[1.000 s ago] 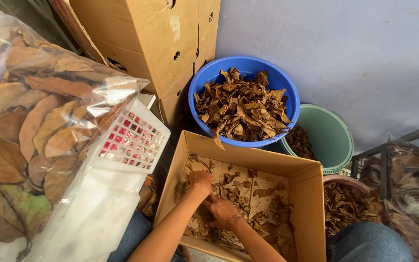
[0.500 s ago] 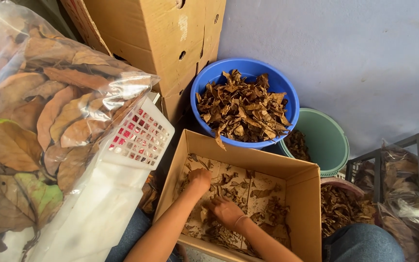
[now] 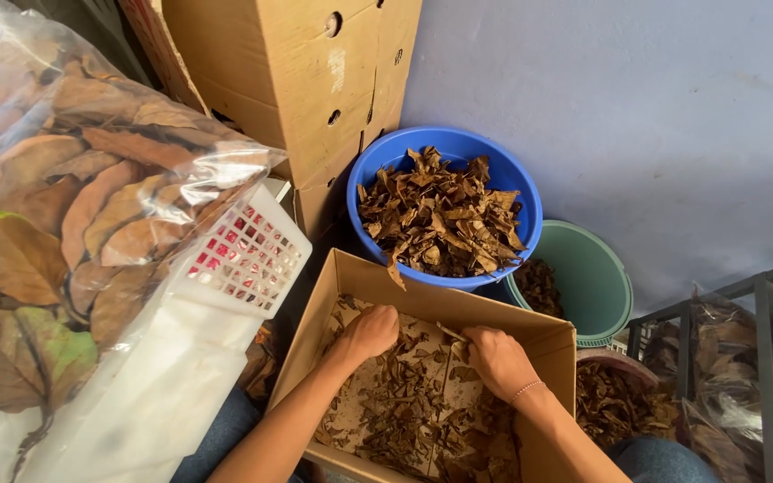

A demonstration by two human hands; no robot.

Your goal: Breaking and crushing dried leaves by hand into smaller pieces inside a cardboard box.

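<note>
Grip of both hands, left hand [image 3: 370,333] and right hand [image 3: 496,360], stays curled on dry leaves [image 3: 404,394] in the cardboard box [image 3: 547,344].

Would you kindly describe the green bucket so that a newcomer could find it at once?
Start at the open cardboard box where both hands sort dry leaf bits. Beyond it stands a blue basin heaped with brown leaves. The green bucket sits just right of that basin, against the wall, smaller and nearly empty.
</note>
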